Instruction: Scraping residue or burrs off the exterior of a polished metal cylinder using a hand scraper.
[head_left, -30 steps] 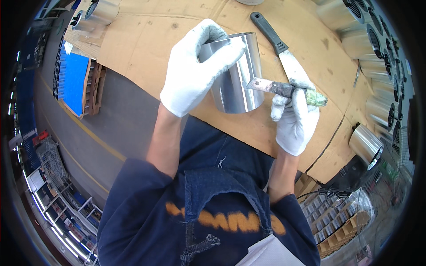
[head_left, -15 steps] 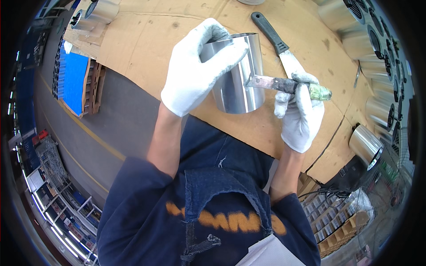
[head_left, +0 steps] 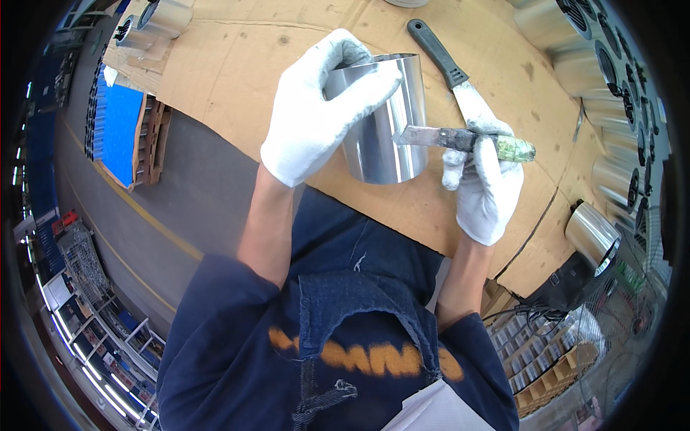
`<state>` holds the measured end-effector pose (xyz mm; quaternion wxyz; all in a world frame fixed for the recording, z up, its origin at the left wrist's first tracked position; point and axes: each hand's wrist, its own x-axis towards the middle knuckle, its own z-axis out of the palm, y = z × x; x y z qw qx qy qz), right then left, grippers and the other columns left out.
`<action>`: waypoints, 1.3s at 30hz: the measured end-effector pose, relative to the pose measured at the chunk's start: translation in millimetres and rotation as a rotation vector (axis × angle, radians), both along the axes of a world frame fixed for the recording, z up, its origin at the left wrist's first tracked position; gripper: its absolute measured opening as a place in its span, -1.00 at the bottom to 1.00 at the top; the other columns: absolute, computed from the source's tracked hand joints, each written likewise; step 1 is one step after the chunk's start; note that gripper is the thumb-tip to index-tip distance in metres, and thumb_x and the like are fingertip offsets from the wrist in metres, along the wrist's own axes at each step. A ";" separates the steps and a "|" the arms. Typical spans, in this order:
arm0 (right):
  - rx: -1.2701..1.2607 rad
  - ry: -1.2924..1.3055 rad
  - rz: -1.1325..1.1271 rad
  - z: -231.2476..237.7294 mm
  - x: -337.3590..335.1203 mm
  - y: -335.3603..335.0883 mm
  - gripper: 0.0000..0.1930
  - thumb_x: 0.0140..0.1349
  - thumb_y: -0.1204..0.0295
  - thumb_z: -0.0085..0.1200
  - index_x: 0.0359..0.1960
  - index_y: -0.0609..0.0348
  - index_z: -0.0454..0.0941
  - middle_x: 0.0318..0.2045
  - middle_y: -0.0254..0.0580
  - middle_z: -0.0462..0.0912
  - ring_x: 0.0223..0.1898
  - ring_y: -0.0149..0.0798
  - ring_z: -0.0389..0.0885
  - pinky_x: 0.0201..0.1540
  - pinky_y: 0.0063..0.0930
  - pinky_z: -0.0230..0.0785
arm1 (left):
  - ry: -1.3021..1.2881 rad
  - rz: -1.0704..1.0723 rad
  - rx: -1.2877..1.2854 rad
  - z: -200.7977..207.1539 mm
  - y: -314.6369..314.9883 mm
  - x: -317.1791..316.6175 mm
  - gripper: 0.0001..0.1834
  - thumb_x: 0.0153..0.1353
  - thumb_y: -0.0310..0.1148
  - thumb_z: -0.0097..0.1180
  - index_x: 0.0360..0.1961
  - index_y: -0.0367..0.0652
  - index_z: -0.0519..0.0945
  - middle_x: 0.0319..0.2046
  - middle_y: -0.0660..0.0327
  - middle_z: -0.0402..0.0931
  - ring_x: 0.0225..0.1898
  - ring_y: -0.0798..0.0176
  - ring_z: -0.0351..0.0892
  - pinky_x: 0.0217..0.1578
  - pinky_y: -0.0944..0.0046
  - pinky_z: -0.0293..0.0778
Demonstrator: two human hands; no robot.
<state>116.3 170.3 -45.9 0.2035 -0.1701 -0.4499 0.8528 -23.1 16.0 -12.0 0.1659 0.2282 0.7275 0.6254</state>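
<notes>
My left hand (head_left: 316,108), in a white glove, grips a shiny metal cylinder (head_left: 384,154) at its upper rim, with the thumb across the outside and the fingers over the edge. The cylinder stands tilted over the cardboard-covered table. In my gloved right hand (head_left: 489,187) is a narrow flat-bladed scraper (head_left: 460,138), its handle wrapped in dark and green tape. The blade points left, its tip at the cylinder's side wall; whether it touches I cannot tell. A wider putty knife (head_left: 438,54) with a black handle lies beyond, its blade end partly behind my right hand.
Cardboard (head_left: 237,79) covers the tabletop. Several metal cylinders with black fittings (head_left: 604,68) line the right side. Another cylinder (head_left: 593,233) sits at the near right corner, and two more (head_left: 164,18) stand far left. Beyond the left edge is a blue-topped pallet (head_left: 118,133).
The scraper has turned slightly in my right hand, so its blade catches the light differently. My left hand and the cylinder stay in place.
</notes>
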 end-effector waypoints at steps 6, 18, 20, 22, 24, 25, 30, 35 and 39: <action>-0.039 -0.017 -0.023 4.6 -0.1 -3.4 -0.72 0.26 0.51 -0.01 -0.06 0.45 0.41 -0.49 -0.01 0.59 -0.59 -0.31 0.52 -0.59 -0.58 0.33 | -0.018 0.000 0.018 1.0 0.9 0.6 -0.82 0.10 -0.44 0.23 -0.38 -0.21 0.44 -0.42 0.37 0.35 -0.36 0.54 0.30 -0.33 0.52 0.27; -0.017 -0.013 -0.021 -0.7 0.1 -2.9 -0.72 0.27 0.49 -0.01 -0.05 0.43 0.40 -0.50 0.01 0.59 -0.62 -0.32 0.51 -0.61 -0.58 0.32 | -0.024 0.001 0.022 0.2 0.6 0.4 -0.81 0.09 -0.44 0.23 -0.38 -0.21 0.44 -0.42 0.37 0.33 -0.36 0.52 0.28 -0.31 0.50 0.26; -0.022 -0.015 -0.007 -0.2 3.3 0.0 -0.72 0.27 0.49 -0.02 -0.05 0.44 0.40 -0.50 0.01 0.59 -0.62 -0.32 0.51 -0.61 -0.58 0.32 | -0.021 -0.001 0.024 -0.1 1.1 0.8 -0.81 0.09 -0.44 0.23 -0.37 -0.21 0.44 -0.42 0.37 0.33 -0.35 0.52 0.28 -0.30 0.49 0.26; -0.040 -0.007 0.008 0.5 2.5 0.0 -0.72 0.27 0.50 -0.02 -0.05 0.43 0.40 -0.50 0.01 0.59 -0.62 -0.31 0.51 -0.61 -0.58 0.32 | -0.017 0.001 0.016 1.4 0.4 0.5 -0.81 0.09 -0.44 0.23 -0.37 -0.22 0.44 -0.42 0.36 0.34 -0.35 0.52 0.29 -0.30 0.49 0.26; -0.054 -0.004 0.018 -0.3 3.3 0.4 -0.72 0.27 0.50 -0.02 -0.05 0.43 0.39 -0.50 0.01 0.59 -0.62 -0.31 0.52 -0.61 -0.58 0.32 | -0.017 -0.001 0.011 1.0 1.0 1.0 -0.81 0.09 -0.44 0.24 -0.37 -0.22 0.45 -0.41 0.36 0.34 -0.35 0.52 0.29 -0.29 0.49 0.26; -0.053 -0.002 0.013 -1.7 3.6 0.5 -0.72 0.27 0.50 -0.02 -0.05 0.43 0.39 -0.50 0.01 0.59 -0.61 -0.31 0.52 -0.61 -0.58 0.32 | -0.002 0.000 0.004 0.7 1.4 1.3 -0.81 0.09 -0.44 0.24 -0.37 -0.22 0.45 -0.41 0.36 0.34 -0.35 0.52 0.29 -0.29 0.49 0.26; -0.070 0.038 -0.017 2.4 3.3 -2.0 -0.73 0.28 0.49 -0.02 -0.04 0.42 0.39 -0.49 0.01 0.59 -0.60 -0.31 0.53 -0.61 -0.57 0.33 | 0.087 0.015 0.035 -6.4 1.8 -0.2 -0.73 0.08 -0.25 0.27 -0.40 -0.20 0.49 -0.52 0.33 0.43 -0.46 0.52 0.38 -0.43 0.46 0.37; -0.092 -0.006 -0.090 -0.5 5.1 -10.1 -0.74 0.29 0.50 -0.05 -0.04 0.39 0.38 -0.46 0.01 0.60 -0.58 -0.31 0.54 -0.63 -0.56 0.34 | 0.001 0.020 -0.006 2.9 3.4 4.0 -0.81 0.10 -0.44 0.24 -0.37 -0.20 0.45 -0.44 0.38 0.35 -0.37 0.54 0.29 -0.34 0.51 0.27; -0.152 0.028 -0.192 -2.3 15.9 -22.2 -0.76 0.30 0.50 -0.07 -0.04 0.36 0.36 -0.47 0.01 0.60 -0.60 -0.31 0.54 -0.64 -0.57 0.33 | 0.050 0.046 -0.007 -2.5 4.2 4.7 -0.82 0.11 -0.44 0.23 -0.39 -0.20 0.44 -0.46 0.38 0.36 -0.39 0.55 0.29 -0.35 0.52 0.27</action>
